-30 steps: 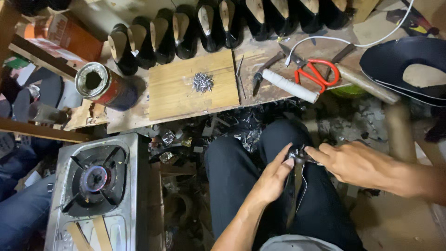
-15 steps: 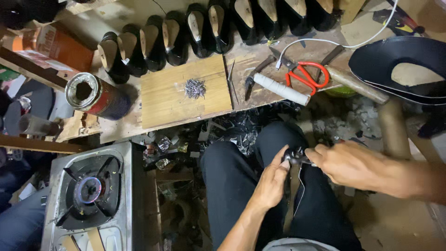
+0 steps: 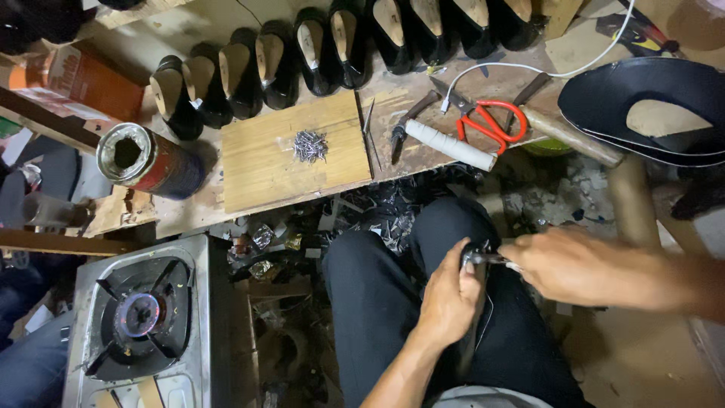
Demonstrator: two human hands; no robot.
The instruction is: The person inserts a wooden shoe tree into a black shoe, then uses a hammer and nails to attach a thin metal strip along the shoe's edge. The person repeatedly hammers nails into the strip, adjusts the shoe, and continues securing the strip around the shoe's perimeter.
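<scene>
Head view showed our left hand (image 3: 447,298) gripping a dark shoe (image 3: 470,332) steady on our lap, so our right hand (image 3: 575,264) could pinch a small metal tool (image 3: 483,258) against its edge. Nails (image 3: 310,145) lay piled on the worktop (image 3: 287,162) within reach.

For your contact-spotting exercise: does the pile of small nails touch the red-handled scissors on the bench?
Apart. The head view shows the nails heaped on the wooden board, while the scissors lie further right, with bare bench and a white-handled tool between them.

A worn wooden bench (image 3: 189,215) carries a row of black shoes (image 3: 317,49), a pale board (image 3: 260,162) with a heap of nails (image 3: 310,145), a tin (image 3: 143,160), red scissors (image 3: 487,121), a white-handled tool (image 3: 445,143) and a hammer (image 3: 566,134).
</scene>
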